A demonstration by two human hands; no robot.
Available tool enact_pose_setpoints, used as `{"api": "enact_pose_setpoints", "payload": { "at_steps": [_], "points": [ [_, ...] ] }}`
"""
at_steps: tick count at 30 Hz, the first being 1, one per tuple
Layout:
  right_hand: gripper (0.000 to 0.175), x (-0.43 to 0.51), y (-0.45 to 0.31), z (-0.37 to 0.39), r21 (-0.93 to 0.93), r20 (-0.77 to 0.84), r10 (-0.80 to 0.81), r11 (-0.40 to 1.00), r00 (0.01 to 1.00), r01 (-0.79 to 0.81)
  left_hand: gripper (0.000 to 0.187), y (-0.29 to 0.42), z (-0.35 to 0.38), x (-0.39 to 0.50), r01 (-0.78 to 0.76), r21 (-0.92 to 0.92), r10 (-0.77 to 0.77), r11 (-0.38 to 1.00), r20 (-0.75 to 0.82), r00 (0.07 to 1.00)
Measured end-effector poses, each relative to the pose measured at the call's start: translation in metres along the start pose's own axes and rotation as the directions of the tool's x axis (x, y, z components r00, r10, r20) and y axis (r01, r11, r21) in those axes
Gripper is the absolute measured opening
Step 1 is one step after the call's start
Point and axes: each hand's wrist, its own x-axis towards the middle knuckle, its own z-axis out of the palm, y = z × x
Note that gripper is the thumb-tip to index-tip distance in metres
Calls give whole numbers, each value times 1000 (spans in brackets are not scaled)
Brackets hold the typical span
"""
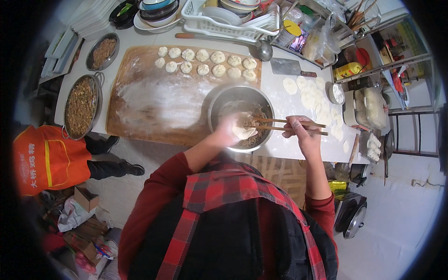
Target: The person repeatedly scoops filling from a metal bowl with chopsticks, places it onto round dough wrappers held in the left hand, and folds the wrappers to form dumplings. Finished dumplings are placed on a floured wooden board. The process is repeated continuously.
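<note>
My left hand (227, 130), slightly blurred, cups a round dough wrapper (245, 133) over a steel bowl (241, 90). Some brown filling (249, 121) lies on the wrapper. Between the fingers of my right hand (300, 131) is a pair of wooden chopsticks (274, 128), their tips at the filling. More shredded filling (260, 140) shows inside the bowl beneath. Two rows of pleated buns (203, 55) sit along the far side of a floured wooden board (140, 91). Flat dough wrappers (309, 97) overlap on the table to the right.
A cleaver (285, 66) and a long-handled ladle (264, 50) lie beyond the bowl. Two metal basins of filling (80, 108) stand on the left. A white dish rack (227, 26) lines the back. At left stands a person in an orange apron (52, 157).
</note>
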Motion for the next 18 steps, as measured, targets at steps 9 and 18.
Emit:
{"api": "enact_pose_setpoints", "payload": {
  "at_steps": [9,18],
  "points": [
    [21,-3,-12,13,21,12,-96,995,995,96,47,18,-1,-5,24,-232,-38,972,-57,998],
    [25,4,37,17,308,-153,-28,948,988,74,38,19,-21,-6,-225,302,240,926,-12,971]
  ]
}}
